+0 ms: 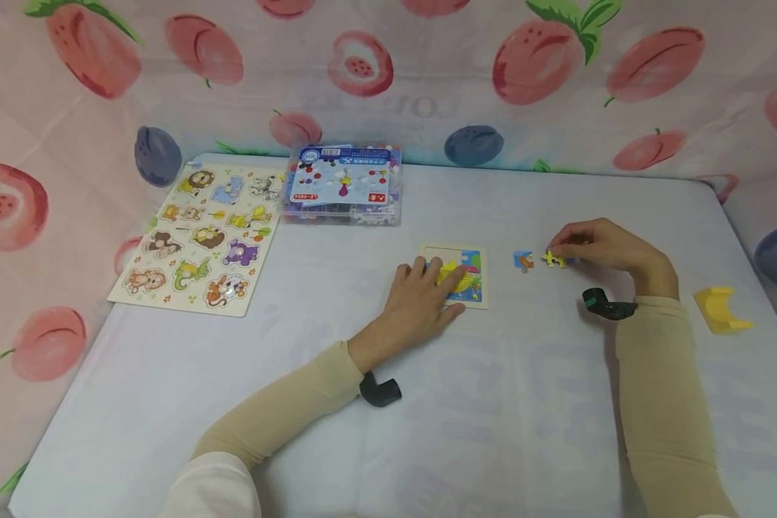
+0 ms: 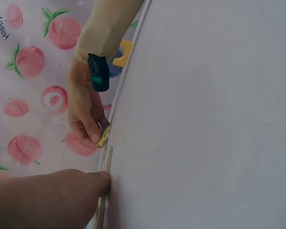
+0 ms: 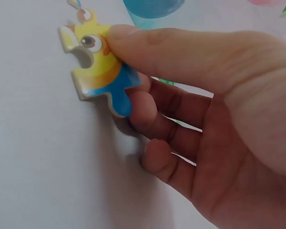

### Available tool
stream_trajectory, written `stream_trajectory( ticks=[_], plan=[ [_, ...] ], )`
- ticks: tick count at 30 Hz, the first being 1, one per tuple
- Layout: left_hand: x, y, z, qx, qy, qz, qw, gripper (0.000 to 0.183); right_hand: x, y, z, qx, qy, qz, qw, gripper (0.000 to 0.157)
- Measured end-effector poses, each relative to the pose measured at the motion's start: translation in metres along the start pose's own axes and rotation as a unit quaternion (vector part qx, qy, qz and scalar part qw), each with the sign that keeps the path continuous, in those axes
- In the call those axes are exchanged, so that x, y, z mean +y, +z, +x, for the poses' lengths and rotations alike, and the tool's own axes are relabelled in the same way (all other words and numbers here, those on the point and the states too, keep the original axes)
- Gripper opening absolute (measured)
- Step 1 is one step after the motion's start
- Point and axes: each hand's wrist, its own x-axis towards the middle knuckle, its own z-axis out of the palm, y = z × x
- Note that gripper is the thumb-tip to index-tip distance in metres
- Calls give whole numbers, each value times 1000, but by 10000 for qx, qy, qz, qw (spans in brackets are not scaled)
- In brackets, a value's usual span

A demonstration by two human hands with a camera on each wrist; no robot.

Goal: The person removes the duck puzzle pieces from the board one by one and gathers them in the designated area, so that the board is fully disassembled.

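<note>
My right hand (image 1: 598, 243) pinches a yellow and blue jigsaw piece (image 3: 97, 67) between thumb and fingers. The piece has an eye printed on it and is held tilted, close over the table. Just left of it lies a blue and orange jigsaw piece (image 1: 524, 260). My left hand (image 1: 419, 296) rests with spread fingers on a small framed jigsaw puzzle (image 1: 475, 291). Part of the puzzle's picture is hidden under those fingers. From the left wrist view, the puzzle frame (image 2: 101, 210) shows edge-on beside the left hand (image 2: 52, 198).
At the back stands a clear plastic box (image 1: 343, 180) with a blue printed label. An animal puzzle board (image 1: 175, 277) lies on the left of the white-covered table (image 1: 337, 460). A yellow curved block (image 1: 719, 311) sits at the right, beyond the right forearm. Fruit-print cloth (image 1: 414, 65) hangs behind.
</note>
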Motion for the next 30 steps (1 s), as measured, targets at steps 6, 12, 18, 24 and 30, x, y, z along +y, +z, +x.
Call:
stream_trajectory(
  ticks=[6,12,18,24,30],
  plan=[
    [5,-3,-2,26,172,182,9997,58,-1,2,0,43,91,9,9999,23],
    [7,-2,-4,303,445,-13,9985,53,-2,3,2,77,154,-134,9998,24],
    [2,3,-4,517,872,-207,9946,46,-9,8,5,260,141,-147,9995,28],
    [-2,9,-2,484,988,-379,9932,48,-28,25,17,277,-227,6,9994,24],
    [-5,12,0,550,984,-477,9925,47,-52,44,30,153,-872,215,9958,17]
  ],
)
